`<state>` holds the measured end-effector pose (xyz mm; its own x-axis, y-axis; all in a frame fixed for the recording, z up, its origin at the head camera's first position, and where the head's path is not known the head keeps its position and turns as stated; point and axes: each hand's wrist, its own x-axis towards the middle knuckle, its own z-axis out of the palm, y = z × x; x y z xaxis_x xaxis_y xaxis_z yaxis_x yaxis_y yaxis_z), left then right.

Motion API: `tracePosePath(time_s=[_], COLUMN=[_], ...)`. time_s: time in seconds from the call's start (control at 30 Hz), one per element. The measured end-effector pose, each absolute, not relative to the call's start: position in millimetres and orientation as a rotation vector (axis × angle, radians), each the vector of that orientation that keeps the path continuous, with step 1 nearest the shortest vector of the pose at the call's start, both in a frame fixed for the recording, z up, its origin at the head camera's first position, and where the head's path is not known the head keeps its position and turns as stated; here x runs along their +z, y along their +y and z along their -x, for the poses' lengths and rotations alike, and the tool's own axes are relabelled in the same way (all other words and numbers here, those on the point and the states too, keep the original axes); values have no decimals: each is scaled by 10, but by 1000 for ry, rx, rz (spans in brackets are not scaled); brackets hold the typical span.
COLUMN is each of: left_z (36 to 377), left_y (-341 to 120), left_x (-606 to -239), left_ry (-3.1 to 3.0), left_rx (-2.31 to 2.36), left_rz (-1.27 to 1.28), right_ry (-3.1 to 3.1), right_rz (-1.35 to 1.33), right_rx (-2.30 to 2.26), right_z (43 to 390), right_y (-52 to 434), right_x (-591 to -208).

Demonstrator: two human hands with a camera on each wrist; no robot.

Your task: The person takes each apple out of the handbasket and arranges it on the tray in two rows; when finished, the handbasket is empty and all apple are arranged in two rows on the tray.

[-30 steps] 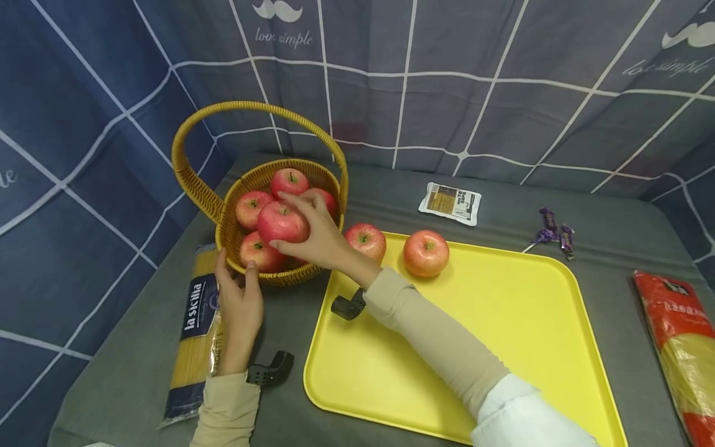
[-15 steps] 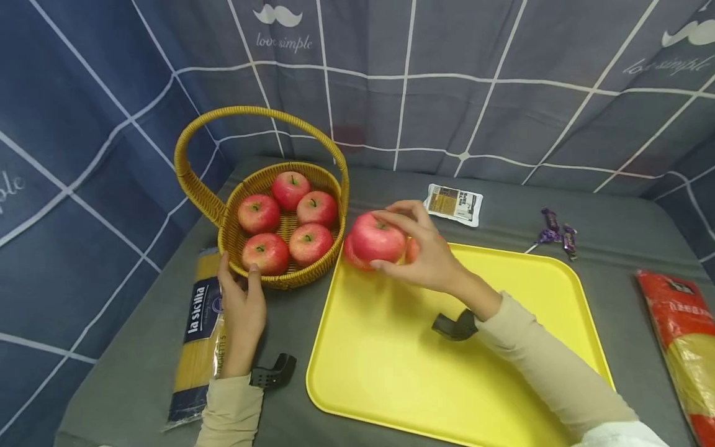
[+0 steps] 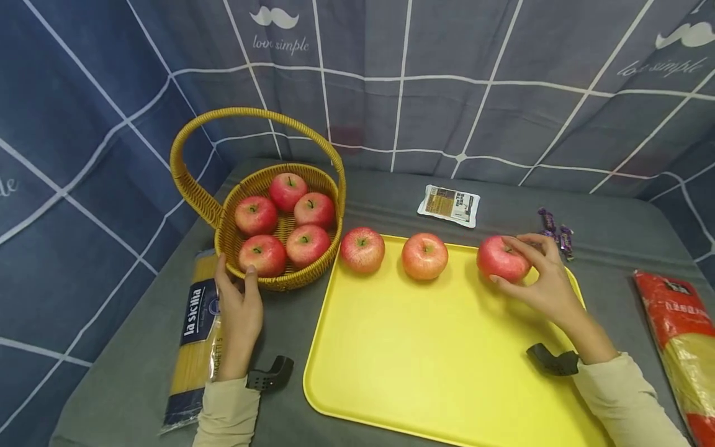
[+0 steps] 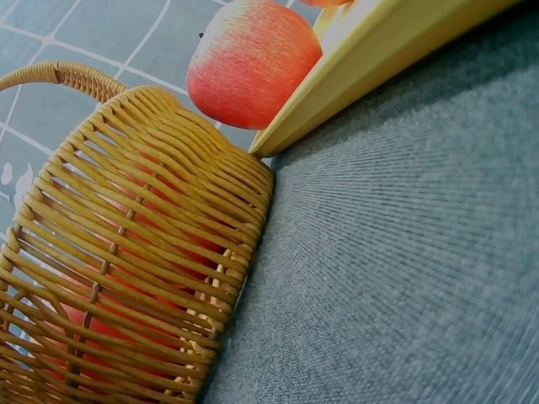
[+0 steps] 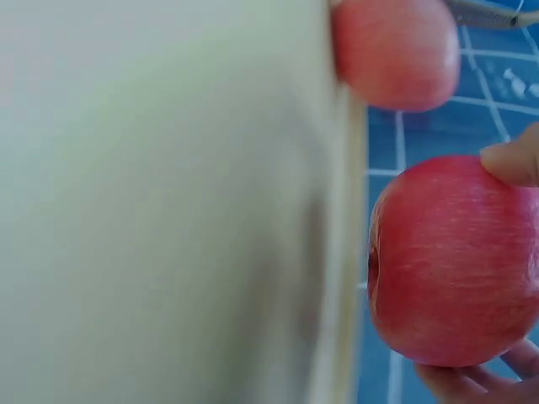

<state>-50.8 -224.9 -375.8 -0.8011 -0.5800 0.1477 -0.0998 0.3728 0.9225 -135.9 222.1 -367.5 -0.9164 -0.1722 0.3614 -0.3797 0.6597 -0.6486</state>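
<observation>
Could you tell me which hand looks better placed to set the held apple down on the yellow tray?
Right. The right hand grips the apple above the tray's far edge; the left hand rests against the basket.

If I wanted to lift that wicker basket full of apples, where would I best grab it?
Probably by the top of the arched handle, coming straight down from above. The basket stands upright with four apples inside, and the handle spans its middle, so the load should hang level. The left hand only touches the near rim, a poorer hold.
</observation>
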Motion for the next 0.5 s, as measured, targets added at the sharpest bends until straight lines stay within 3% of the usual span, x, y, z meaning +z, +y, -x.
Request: tracePosePath(time_s=[0.5], left_z=[510], left_y=[-2249], left_x=[-3754], left_ry=[-2183], left_rx=[-1427], left_rz=[-588], right_ry=[-2582], right_rz=[-526], right_rx=[1168], right_z=[1405], right_y=[2112], right_x=[-3931])
